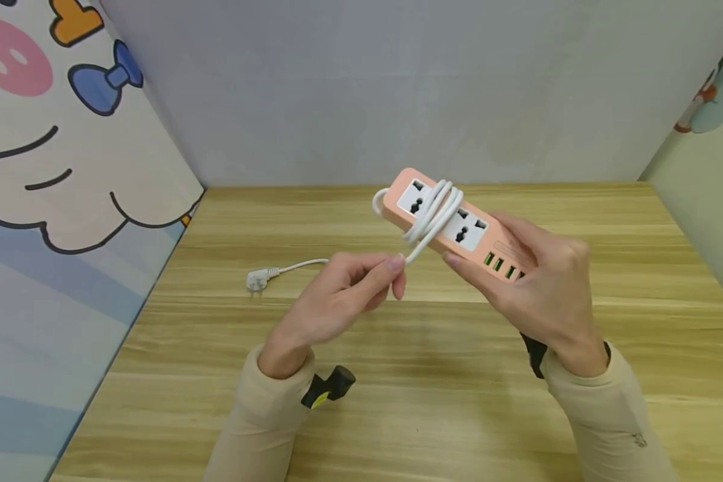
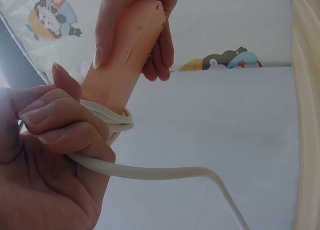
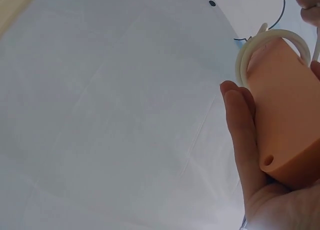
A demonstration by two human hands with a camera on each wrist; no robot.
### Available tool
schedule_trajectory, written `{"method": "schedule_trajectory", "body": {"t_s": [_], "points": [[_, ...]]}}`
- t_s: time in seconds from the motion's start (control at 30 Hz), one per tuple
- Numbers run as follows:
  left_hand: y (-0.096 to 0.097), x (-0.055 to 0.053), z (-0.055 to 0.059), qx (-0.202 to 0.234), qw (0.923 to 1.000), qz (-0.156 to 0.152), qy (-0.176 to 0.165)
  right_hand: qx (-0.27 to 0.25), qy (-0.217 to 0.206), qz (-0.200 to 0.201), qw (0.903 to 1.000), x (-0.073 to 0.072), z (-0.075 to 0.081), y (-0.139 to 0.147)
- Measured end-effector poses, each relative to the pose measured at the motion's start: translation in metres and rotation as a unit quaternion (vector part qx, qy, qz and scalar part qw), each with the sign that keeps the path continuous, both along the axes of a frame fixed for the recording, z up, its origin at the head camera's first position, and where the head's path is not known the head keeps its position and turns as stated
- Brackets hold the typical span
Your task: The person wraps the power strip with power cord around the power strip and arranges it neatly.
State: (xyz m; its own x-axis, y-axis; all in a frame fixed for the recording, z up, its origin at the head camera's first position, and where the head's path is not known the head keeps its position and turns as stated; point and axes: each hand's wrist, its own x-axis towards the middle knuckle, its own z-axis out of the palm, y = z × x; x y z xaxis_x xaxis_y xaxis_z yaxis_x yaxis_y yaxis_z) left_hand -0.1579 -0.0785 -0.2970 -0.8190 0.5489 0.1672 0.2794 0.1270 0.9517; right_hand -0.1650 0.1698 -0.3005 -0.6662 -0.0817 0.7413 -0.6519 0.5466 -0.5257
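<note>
A pink power strip (image 1: 412, 179) with white socket panels and green USB ports is held tilted above the table. My right hand (image 1: 545, 288) grips its USB end, thumb on one side and fingers on the other. White cord (image 1: 436, 211) goes round the strip's middle in several loops. Just below those loops, my left hand (image 1: 349, 291) pinches the cord between thumb and fingers. In the left wrist view the free cord (image 2: 160, 173) runs out of the curled left fingers. The cord's white plug (image 1: 257, 279) lies on the table to the left.
The wooden table (image 1: 434, 402) spreads beneath both hands. A pale grey wall sheet (image 1: 367, 100) stands behind it, and a cartoon-printed panel (image 1: 84, 181) borders the left side. Black wrist cameras (image 1: 331, 387) sit at the cuffs.
</note>
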Motion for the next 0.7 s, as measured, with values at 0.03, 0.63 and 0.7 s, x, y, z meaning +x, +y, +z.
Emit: {"method": "schedule_trajectory", "body": {"t_s": [0.03, 0.63, 0.7], "points": [[0.000, 0.000, -0.001, 0.003, 1.0000, -0.004, 0.000, -0.002, 0.002, -0.002, 1.0000, 0.000, 0.000, 0.000], [-0.006, -0.010, -0.010, 0.051, 0.9965, -0.066, -0.010, -0.031, -0.014, 0.010, 0.9994, 0.004, 0.003, 0.000], [-0.006, -0.012, -0.011, 0.051, 0.9967, -0.063, -0.008, -0.030, -0.015, 0.010, 0.9994, 0.004, 0.003, 0.001]]}}
